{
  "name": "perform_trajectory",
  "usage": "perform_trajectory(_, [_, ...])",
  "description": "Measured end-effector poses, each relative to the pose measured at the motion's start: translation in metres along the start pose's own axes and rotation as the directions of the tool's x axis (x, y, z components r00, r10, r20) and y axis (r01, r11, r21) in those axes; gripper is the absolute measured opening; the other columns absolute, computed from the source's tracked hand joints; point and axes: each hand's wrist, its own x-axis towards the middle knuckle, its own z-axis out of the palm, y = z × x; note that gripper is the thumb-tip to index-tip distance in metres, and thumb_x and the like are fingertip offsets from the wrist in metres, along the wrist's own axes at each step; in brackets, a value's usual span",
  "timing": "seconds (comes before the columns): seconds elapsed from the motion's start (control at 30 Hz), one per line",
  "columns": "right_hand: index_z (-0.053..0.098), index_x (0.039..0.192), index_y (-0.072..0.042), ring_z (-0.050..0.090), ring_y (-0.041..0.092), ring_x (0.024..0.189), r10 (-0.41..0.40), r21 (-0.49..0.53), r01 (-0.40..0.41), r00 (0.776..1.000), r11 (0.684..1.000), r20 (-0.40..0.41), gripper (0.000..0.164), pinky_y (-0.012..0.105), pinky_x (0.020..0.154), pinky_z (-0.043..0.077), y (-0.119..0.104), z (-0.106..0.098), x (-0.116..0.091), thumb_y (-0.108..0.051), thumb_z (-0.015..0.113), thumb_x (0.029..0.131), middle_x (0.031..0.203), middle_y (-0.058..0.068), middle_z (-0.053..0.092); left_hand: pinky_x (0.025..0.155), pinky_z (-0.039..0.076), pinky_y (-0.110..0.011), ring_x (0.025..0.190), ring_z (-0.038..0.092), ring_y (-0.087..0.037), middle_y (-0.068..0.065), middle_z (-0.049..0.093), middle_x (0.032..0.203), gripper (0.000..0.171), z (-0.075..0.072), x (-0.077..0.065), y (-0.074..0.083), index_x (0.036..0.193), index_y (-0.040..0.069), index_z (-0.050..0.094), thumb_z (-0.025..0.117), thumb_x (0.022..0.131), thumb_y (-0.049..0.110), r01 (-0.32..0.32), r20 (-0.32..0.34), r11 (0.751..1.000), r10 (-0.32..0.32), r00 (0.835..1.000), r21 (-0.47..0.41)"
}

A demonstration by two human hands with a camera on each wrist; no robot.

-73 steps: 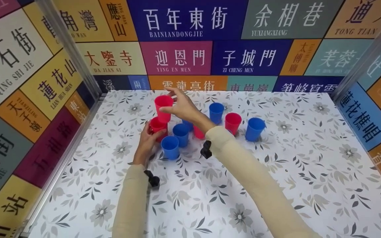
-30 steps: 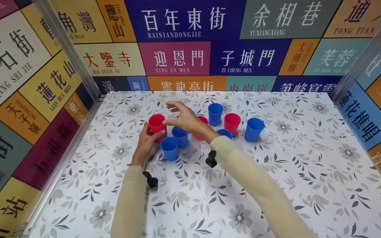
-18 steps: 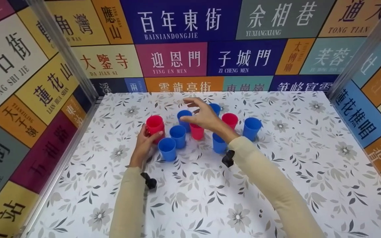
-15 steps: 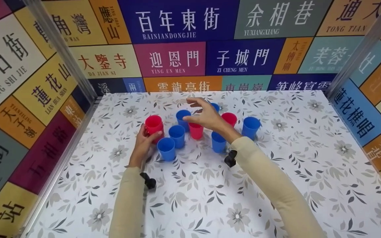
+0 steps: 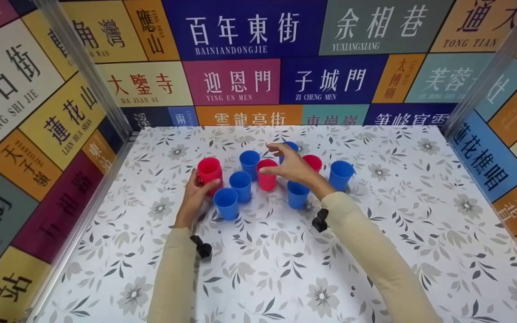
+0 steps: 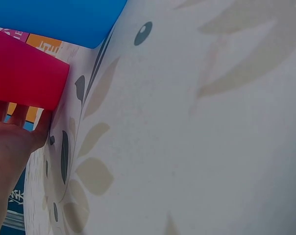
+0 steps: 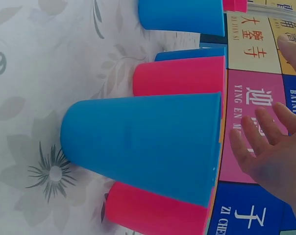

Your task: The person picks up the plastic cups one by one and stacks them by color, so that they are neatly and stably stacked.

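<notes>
In the head view my left hand [image 5: 192, 195] grips the lower side of a stack of red plastic cups [image 5: 209, 168], one nested in another. Its fingers [image 6: 19, 113] wrap the red cup [image 6: 30, 73] in the left wrist view. My right hand [image 5: 295, 165], thumb and fingers spread apart, hovers by the rim of a middle red cup [image 5: 266, 177]; the thumb overlaps that rim in the head view. Nothing is between those fingers. The right wrist view has the right hand [image 7: 280, 156] above the cup rims, a blue cup [image 7: 143, 144] nearest the camera.
Two blue cups [image 5: 226, 204] stand close beside the left hand. Another blue cup [image 5: 249, 162] is behind the middle red one. More blue cups [image 5: 298, 195] and a red cup [image 5: 313, 162] stand around the right hand. A blue cup [image 5: 342, 175] is farthest right on the floral tabletop [image 5: 258, 269].
My right hand lowered a red cup into the one at my left hand and let go. It then moved right to the middle red cup. My left hand kept its grip.
</notes>
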Motion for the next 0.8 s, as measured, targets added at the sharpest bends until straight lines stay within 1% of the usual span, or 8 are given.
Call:
perform_trajectory(0.07, [0.042,0.150,-0.018,0.042,0.032,0.141,0.024,-0.015,-0.023,1.000,1.000,0.006,0.082,0.050,0.112,0.044,0.0034,-0.0006,0.0007,-0.040,0.082,0.082,0.153,0.011,0.045,0.122,0.034,-0.041,0.140,0.042,-0.025,-0.009,0.048,0.149,0.074,0.0008,-0.0006,-0.0001,0.149,0.019,0.039,0.079,0.087,0.021,-0.008,-0.007,1.000,0.008,1.000,0.000])
perform_trajectory(0.13, [0.041,0.151,-0.016,0.042,0.034,0.142,0.049,-0.033,-0.048,0.999,0.998,0.012,0.081,0.051,0.112,0.044,0.0064,-0.0012,0.0018,-0.038,0.081,0.083,0.154,0.014,0.044,0.122,0.033,-0.040,0.141,0.041,-0.025,-0.008,0.048,0.150,0.076,0.0011,-0.0006,0.0003,0.151,0.019,0.038,0.079,0.087,0.021,0.000,-0.009,1.000,0.000,1.000,-0.006])
perform_trajectory(0.27, [0.041,0.151,-0.012,0.043,0.036,0.141,0.109,-0.055,-0.108,0.994,0.993,0.026,0.081,0.050,0.111,0.046,0.0096,-0.0017,0.0037,-0.036,0.080,0.084,0.152,0.015,0.045,0.122,0.033,-0.040,0.141,0.041,-0.024,-0.007,0.047,0.151,0.078,0.0019,-0.0010,0.0015,0.152,0.020,0.037,0.079,0.087,0.021,0.007,-0.019,1.000,-0.007,1.000,0.001])
perform_trajectory(0.33, [0.040,0.151,-0.011,0.044,0.035,0.140,0.129,-0.067,-0.126,0.991,0.990,0.034,0.081,0.049,0.111,0.046,0.0102,-0.0015,0.0046,-0.035,0.080,0.085,0.151,0.016,0.046,0.122,0.033,-0.040,0.141,0.042,-0.024,-0.008,0.047,0.151,0.077,0.0020,-0.0013,0.0015,0.152,0.020,0.038,0.079,0.087,0.021,0.000,-0.022,1.000,0.000,1.000,0.008])
perform_trajectory(0.47, [0.040,0.151,-0.008,0.045,0.035,0.139,0.135,-0.076,-0.131,0.990,0.988,0.041,0.083,0.048,0.112,0.045,0.0102,0.0008,0.0058,-0.034,0.081,0.084,0.150,0.016,0.047,0.122,0.033,-0.040,0.142,0.041,-0.025,-0.008,0.047,0.152,0.078,0.0018,-0.0024,0.0014,0.152,0.019,0.037,0.079,0.087,0.024,-0.005,-0.021,1.000,0.006,1.000,0.021])
perform_trajectory(0.57, [0.040,0.150,-0.010,0.046,0.034,0.137,0.132,-0.085,-0.128,0.990,0.988,0.045,0.085,0.047,0.111,0.046,0.0102,0.0030,0.0072,-0.036,0.083,0.082,0.150,0.014,0.047,0.122,0.033,-0.040,0.143,0.040,-0.025,-0.008,0.046,0.153,0.080,0.0015,-0.0025,0.0019,0.153,0.019,0.035,0.079,0.087,0.025,0.000,-0.017,1.000,0.001,1.000,0.028])
perform_trajectory(0.7, [0.040,0.151,-0.011,0.048,0.032,0.135,0.145,-0.091,-0.140,0.988,0.986,0.057,0.087,0.045,0.111,0.046,0.0112,0.0055,0.0086,-0.037,0.084,0.080,0.150,0.012,0.047,0.123,0.032,-0.040,0.143,0.040,-0.024,-0.008,0.045,0.153,0.082,0.0013,-0.0021,0.0018,0.154,0.019,0.034,0.079,0.087,0.024,0.012,-0.020,1.000,-0.012,1.000,0.016])
perform_trajectory(0.8, [0.040,0.151,-0.010,0.049,0.032,0.134,0.146,-0.082,-0.141,0.987,0.987,0.064,0.087,0.046,0.111,0.045,0.0115,0.0067,0.0099,-0.035,0.084,0.081,0.151,0.014,0.046,0.122,0.034,-0.040,0.141,0.041,-0.025,-0.009,0.046,0.152,0.082,0.0012,-0.0019,0.0018,0.154,0.018,0.034,0.080,0.086,0.022,0.011,-0.017,1.000,-0.011,1.000,-0.006])
